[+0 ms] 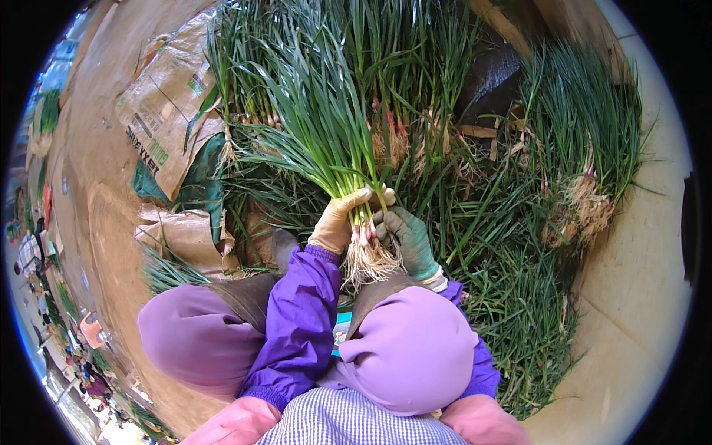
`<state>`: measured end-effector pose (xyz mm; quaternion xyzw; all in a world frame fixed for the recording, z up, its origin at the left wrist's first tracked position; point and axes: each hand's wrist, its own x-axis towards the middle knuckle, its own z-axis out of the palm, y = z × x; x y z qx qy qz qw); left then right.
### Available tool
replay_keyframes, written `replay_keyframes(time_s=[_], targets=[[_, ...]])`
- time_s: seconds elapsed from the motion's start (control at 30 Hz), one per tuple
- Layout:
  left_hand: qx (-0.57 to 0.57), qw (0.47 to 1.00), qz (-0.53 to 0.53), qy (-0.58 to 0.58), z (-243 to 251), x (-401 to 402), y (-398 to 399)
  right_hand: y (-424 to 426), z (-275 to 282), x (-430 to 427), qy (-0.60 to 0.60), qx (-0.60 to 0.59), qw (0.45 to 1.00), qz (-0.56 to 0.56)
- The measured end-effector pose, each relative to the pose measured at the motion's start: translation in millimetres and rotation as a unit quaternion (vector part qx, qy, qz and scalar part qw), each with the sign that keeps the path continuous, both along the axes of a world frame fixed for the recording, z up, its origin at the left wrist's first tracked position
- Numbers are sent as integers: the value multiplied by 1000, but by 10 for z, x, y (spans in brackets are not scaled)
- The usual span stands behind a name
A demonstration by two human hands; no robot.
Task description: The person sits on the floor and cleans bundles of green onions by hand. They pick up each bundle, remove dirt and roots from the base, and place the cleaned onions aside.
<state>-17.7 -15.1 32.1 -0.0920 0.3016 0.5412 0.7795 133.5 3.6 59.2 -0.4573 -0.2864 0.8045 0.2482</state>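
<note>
My left hand (332, 225), in a cream glove, is closed around a bunch of green garlic (322, 128) just above the pinkish bulbs. The leaves fan out away from me, and the pale roots (370, 261) hang toward my lap. At the right side of this bunch is my right hand (410, 242), in a worn green glove. Its curled fingers pinch a single garlic stalk (382, 203) near its lower end; the fingertips are partly hidden.
Upright garlic (417, 61) is massed at the far side. Loose leaves (512, 311) cover the ground on my right, near another rooted bundle (587, 206) by a pale wall (628, 300). Printed sacks (167, 111) lie at left, and an orange stool (92, 331) stands farther off.
</note>
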Motion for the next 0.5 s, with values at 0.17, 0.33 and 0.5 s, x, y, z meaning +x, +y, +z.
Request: replay_keyframes(time_s=[0.17,0.33,0.5], targets=[[3,995,-36,96,13,-12,-38,16,-338,136,-164,147,960,174],[-13,990,10,143,-158,3,-78,613,35,48,-344,266,859,271],[24,999,-12,41,-210,-28,-64,793,-100,-463,-319,231,914,94]])
